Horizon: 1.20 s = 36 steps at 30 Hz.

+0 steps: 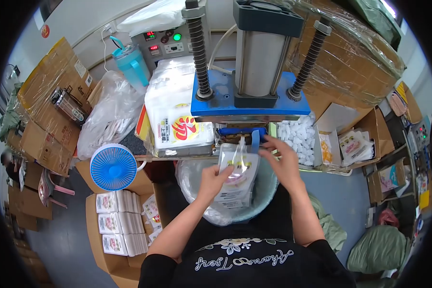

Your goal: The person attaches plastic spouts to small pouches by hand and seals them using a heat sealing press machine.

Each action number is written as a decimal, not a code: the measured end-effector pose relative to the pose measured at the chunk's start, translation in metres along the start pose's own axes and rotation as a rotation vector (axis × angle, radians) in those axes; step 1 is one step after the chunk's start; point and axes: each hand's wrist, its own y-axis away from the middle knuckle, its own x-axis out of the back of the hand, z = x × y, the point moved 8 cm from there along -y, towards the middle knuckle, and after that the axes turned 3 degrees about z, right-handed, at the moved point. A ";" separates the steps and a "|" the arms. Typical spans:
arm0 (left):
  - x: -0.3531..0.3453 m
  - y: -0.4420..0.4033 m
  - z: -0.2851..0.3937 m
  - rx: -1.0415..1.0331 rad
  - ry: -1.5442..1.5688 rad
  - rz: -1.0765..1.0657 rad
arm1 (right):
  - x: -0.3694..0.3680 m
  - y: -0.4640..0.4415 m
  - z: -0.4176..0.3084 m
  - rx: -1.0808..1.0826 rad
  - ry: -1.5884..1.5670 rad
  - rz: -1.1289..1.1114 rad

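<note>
My left hand (215, 181) is closed on a clear and white spout pouch (239, 175), thumb on its front face. The pouch hangs upright below the press, its spout (242, 141) pointing up at the press's front edge. My right hand (284, 162) is at the right of the pouch top, fingers curled beside a blue strip (255, 142); what its fingertips pinch, if anything, is hidden. Above stands the press with a blue plate (249, 103) and a grey cylinder (258, 62). Under the pouch is a round tub lined with clear plastic (189, 185).
Printed pouches (177, 120) are stacked left of the press. White spouts (295, 139) fill a tray at right, beside a box of pouches (355, 146). A blue fan (113, 167) stands at left, above a carton (98, 240) of bundled pouches. A turquoise cup (132, 67) is behind.
</note>
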 end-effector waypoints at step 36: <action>0.028 0.030 0.026 -0.108 0.110 0.019 | 0.033 -0.009 0.105 -0.495 -1.315 0.063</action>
